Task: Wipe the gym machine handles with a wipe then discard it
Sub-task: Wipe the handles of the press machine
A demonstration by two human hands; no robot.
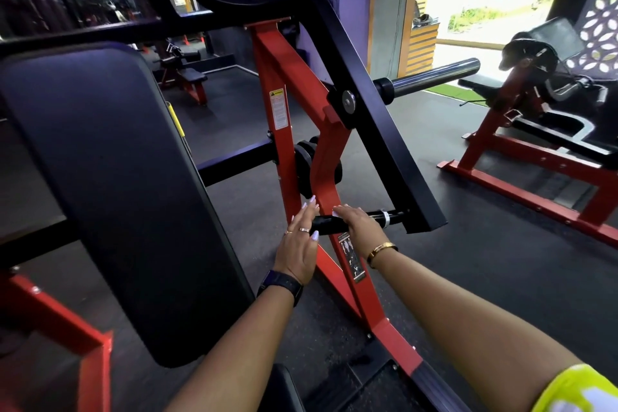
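Observation:
The machine's black handle [329,223] runs level at centre frame, out from a black arm [394,157] and across the red frame [329,177]. My right hand [359,224] lies over the handle's middle with its fingers curled on the grip. A pale sliver shows at its fingertips; I cannot tell whether it is a wipe or nails. My left hand [299,244] is open with fingers spread, just left of the handle's free end, the thumb touching that end. It holds nothing.
A large black back pad [110,184] stands close on the left. A chrome weight horn [434,77] sticks out to the right above the handle. Another red-framed bench [535,150] stands at the right on dark rubber floor [451,261].

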